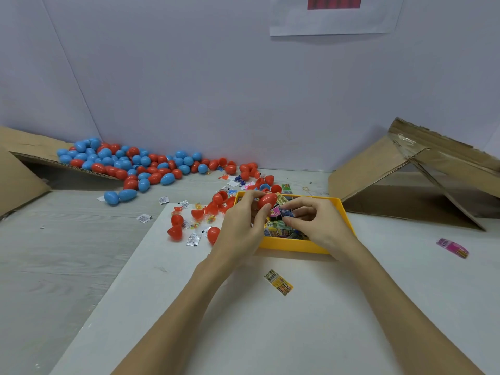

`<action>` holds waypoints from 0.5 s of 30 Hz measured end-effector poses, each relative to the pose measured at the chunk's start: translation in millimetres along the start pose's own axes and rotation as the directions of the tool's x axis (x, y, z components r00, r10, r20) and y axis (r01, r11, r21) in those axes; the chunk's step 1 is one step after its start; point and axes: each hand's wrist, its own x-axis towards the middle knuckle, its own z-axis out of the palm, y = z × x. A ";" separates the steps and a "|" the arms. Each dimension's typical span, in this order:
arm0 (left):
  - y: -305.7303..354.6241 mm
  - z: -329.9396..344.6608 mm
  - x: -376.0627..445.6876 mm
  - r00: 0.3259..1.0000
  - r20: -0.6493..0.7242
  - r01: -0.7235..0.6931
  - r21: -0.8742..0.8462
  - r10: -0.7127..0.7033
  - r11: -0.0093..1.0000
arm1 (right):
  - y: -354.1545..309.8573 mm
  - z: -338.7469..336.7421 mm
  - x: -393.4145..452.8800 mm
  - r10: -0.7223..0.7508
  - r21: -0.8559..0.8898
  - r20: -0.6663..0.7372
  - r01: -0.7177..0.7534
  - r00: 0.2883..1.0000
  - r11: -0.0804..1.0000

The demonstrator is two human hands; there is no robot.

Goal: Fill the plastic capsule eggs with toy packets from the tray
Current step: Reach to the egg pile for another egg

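My left hand (240, 226) grips a red capsule egg half (267, 200) over the yellow tray (293, 245). My right hand (316, 221) pinches a folded pink and blue toy packet (281, 213) right beside the egg's open side. The tray holds several printed toy packets (281, 231), partly hidden by both hands. Loose red egg halves (176, 226) lie on the white board to the left of the tray. A big pile of red and blue closed eggs (130, 165) lies at the back left.
One yellow packet (278, 282) lies on the white board (297, 320) near me, a pink packet (452, 247) at the right. Small white sachets (193, 239) and tiny toys are scattered left of the tray. Cardboard boxes stand at the far left (19, 180) and right (414, 180).
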 end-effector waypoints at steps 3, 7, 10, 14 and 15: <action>-0.1 -0.5 0.1 1.000 0.006 -0.011 0.011 0.011 1.000 | -1.2 0.9 0.7 0.016 0.005 0.014 -0.016 1.000 1.000; -0.9 -1.4 0.7 1.000 0.005 -0.013 0.014 0.013 1.000 | -1.8 5.5 0.2 0.021 -0.074 0.004 -0.021 1.000 0.997; -0.6 -2.0 0.5 1.000 -0.002 -0.006 0.018 0.006 1.000 | -1.5 7.5 -0.5 0.012 -0.060 0.019 -0.011 1.000 0.998; 0.5 -2.1 0.1 1.000 -0.008 0.003 0.027 -0.002 1.000 | -0.4 6.9 -0.9 -0.008 -0.040 -0.029 0.007 1.000 0.999; 0.5 -2.1 0.2 1.000 -0.006 0.004 0.028 -0.004 1.000 | 0.3 6.5 -0.5 0.011 -0.006 -0.043 -0.012 0.999 1.000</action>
